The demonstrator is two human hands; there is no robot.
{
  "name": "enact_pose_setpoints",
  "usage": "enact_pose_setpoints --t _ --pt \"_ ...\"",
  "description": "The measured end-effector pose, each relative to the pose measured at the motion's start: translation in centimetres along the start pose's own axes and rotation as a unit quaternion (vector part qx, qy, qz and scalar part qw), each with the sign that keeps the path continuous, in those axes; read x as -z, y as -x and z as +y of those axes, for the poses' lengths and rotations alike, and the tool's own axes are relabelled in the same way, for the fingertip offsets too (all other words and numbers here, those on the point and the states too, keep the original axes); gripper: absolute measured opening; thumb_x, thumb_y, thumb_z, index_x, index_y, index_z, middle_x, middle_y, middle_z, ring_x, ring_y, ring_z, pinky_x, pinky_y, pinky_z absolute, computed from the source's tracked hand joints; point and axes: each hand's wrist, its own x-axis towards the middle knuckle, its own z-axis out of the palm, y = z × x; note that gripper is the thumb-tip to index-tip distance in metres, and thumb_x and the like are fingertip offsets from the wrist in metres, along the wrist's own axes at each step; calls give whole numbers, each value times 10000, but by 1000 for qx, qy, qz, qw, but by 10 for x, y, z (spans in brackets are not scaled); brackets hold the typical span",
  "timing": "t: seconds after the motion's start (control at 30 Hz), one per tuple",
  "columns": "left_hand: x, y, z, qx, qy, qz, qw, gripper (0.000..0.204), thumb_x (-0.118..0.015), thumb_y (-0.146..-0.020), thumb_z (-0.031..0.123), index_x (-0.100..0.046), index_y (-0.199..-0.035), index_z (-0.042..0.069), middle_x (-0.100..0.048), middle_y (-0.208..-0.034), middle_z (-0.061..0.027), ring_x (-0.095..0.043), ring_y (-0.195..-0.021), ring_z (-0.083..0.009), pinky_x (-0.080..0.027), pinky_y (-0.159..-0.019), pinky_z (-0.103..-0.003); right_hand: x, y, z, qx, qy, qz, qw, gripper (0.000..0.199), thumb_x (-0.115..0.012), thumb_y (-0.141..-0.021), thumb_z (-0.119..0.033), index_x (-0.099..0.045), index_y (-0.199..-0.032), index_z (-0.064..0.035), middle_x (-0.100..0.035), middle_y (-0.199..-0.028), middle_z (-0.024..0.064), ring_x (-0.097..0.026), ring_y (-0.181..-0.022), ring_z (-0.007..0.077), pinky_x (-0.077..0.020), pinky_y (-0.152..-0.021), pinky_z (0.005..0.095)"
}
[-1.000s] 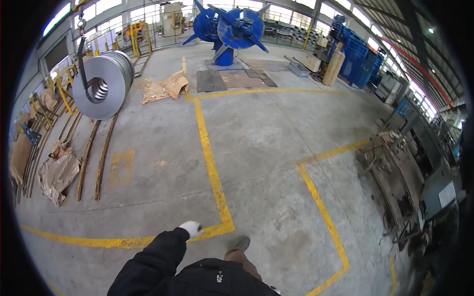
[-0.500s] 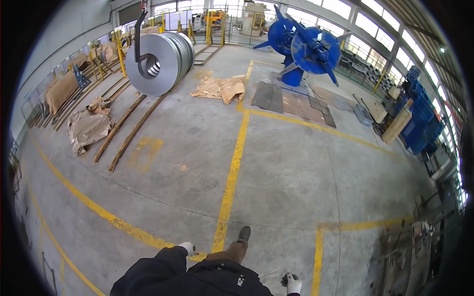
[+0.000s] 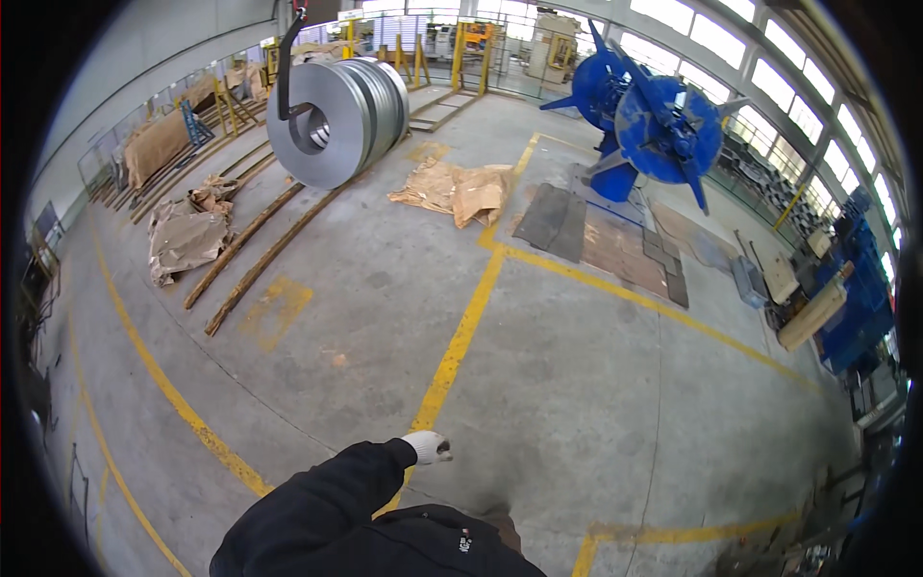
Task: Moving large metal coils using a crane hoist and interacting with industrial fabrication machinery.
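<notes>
My left hand, in a white knitted glove, swings out in front of my body over the yellow floor line. Its fingers are curled in, and I see nothing held in them. A dark patch shows by the fingertips. My right hand is out of the picture. Farther ahead on the left, a row of slit steel coils stands on edge by two wooden beams. A black C-shaped hook reaches into the front coil's bore. Neither coils nor hook is within my reach.
Crumpled brown wrapping paper lies mid-floor, with more paper at left. A blue machine with radiating arms stands ahead right, behind flat dark mats. Blue equipment lines the right side; racks and fencing stand at the back.
My left hand has swung forward and to the right, across my front. The right hand has left the picture. The view has shifted, with the coils and blue machine now farther right.
</notes>
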Motion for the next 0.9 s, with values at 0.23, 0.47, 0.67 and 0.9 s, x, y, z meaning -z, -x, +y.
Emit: enact_pose_setpoints --t 0.23,0.47,0.67,0.9 --pt "58 -133 -57 167 45 31 984 503 -634 -947 541 -749 -1131 88 -752 -1054 -191 -714 -989 -389 -556 -866 -472 26 -195 -192 34 42 -57 997 284 -663 -986 -271 -686 -1049 5 -723 -837 135 -665 -679 233 -530 -614 383" --pt "48 -153 -128 351 115 43 928 524 -692 -856 537 -777 -1102 83 -752 -1046 -217 -708 -1014 -410 -559 -891 -484 62 -417 -464 119 -4 -158 980 183 -620 -999 -147 -708 -946 4 -713 -723 142 -678 -556 248 -543 -501 393" --pt "54 -197 -141 484 192 9 854 617 -649 -851 656 -780 -1146 130 -767 -1077 -174 -713 -1055 -382 -552 -940 -457 1 -498 -786 233 94 -162 954 247 -633 -988 -221 -748 -989 -3 -725 -732 90 -670 -548 169 -514 -500 323" --pt "188 -330 -269 501 229 27 834 635 -630 -858 667 -783 -1132 115 -771 -1061 -173 -723 -1031 -369 -555 -933 -460 -152 -503 -1032 283 118 -239 921 311 -680 -983 -244 -727 -1119 33 -738 -831 104 -685 -615 171 -525 -541 314"
